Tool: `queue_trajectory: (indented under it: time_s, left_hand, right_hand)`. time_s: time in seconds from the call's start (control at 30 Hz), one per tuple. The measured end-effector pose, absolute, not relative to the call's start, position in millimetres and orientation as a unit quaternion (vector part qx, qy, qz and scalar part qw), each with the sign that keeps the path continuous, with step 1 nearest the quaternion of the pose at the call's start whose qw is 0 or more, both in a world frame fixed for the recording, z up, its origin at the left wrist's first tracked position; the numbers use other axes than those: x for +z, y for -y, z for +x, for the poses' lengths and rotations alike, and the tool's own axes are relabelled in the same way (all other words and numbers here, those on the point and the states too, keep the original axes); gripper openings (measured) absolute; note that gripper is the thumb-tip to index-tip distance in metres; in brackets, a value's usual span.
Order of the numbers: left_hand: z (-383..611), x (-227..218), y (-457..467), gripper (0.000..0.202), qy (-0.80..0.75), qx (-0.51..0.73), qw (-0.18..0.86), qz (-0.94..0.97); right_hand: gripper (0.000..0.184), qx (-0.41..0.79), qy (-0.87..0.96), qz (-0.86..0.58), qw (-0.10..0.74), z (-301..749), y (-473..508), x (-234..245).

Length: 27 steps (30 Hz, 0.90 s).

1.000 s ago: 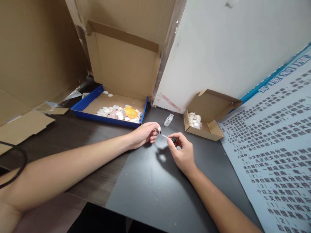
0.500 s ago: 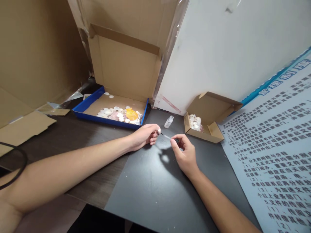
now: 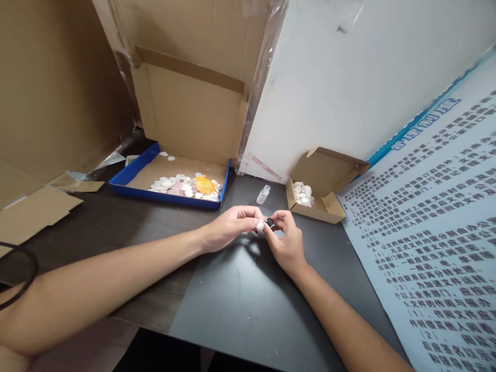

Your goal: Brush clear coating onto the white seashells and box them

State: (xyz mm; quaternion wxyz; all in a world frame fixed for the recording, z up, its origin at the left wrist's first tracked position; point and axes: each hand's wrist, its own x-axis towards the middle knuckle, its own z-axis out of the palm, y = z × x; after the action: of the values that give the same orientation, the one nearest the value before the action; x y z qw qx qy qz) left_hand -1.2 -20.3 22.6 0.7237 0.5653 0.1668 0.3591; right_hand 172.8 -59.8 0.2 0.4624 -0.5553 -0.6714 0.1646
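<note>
My left hand (image 3: pixel 234 227) pinches a small pale seashell (image 3: pixel 260 226) between thumb and fingertips. Close against it, my right hand (image 3: pixel 284 240) grips a thin applicator with a black end (image 3: pixel 270 222); its tip is at the shell, and whether they touch I cannot tell. A small clear bottle (image 3: pixel 263 195) with whitish contents stands uncapped just beyond both hands. To the left, a blue-rimmed cardboard box (image 3: pixel 166 195) holds many white and pinkish shells (image 3: pixel 180 186) and an orange scallop shell (image 3: pixel 205 185). On the right, a smaller brown box (image 3: pixel 334 209) contains a heap of shells (image 3: pixel 303 194).
A grey mat (image 3: pixel 240 305) covers the dark wooden tabletop (image 3: pixel 155 279). Cardboard panels (image 3: pixel 58 88) and a white board (image 3: pixel 321 77) rise behind. A printed sheet (image 3: pixel 437 232) lies along the right. Flat cardboard (image 3: pixel 34 212) and a black cable (image 3: pixel 29 258) are at the left.
My hands have come together, bringing the applicator's black end near the shell. The left hand has turned so its thumb faces me. The view has shifted slightly right.
</note>
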Motion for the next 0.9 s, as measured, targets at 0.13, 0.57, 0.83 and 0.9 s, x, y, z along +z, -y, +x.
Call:
queue_trajectory:
  time_s: [0.13,0.57,0.83,0.9]
  left_hand:
    - [-2.6,23.0,22.6,0.023,-0.154,0.36,0.678,0.622]
    - [-1.9,26.2,38.0,0.01,-0.154,0.343,0.516,0.77]
    - [-1.7,21.1,28.5,0.019,-0.17,0.364,0.593,0.698]
    - [-2.3,19.4,23.6,0.023,-0.167,0.364,0.621,0.674]
  right_hand:
    - [0.025,0.158,0.677,-0.569,0.439,170.8,58.7,1.3]
    - [0.018,0.082,0.723,-0.572,0.38,165.1,60.5,-4.6]
    - [0.021,0.063,0.753,-0.547,0.36,163.2,59.6,-6.2]
    - [0.023,0.055,0.772,-0.52,0.362,165.9,60.0,-3.3]
